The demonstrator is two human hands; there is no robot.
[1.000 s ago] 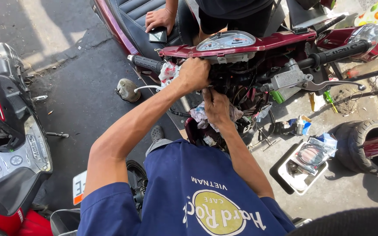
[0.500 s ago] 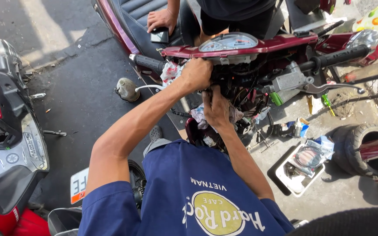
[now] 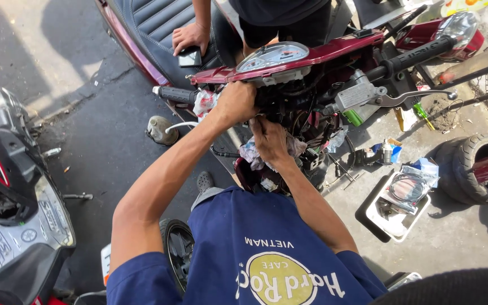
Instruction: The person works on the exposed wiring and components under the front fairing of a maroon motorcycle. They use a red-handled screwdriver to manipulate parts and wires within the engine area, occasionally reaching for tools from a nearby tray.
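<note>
Nearest me, my right hand (image 3: 268, 137) is pushing into the exposed wiring (image 3: 297, 121) below the handlebar, fingers buried, so I cannot tell their spread. At eleven o'clock, my left hand (image 3: 235, 101) is curling closed over the maroon scooter's headstock (image 3: 280, 85), seemingly bracing it. Farther, at twelve o'clock, another person's hand (image 3: 190, 38) is resting on the seat (image 3: 153, 22).

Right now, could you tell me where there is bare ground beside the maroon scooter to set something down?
Bare patches: the dark asphalt between the grey bottle and the red motorbike, and the concrete below the white tray, beside the tyre. It is crowded under the handlebar, where small parts lie scattered.
</note>
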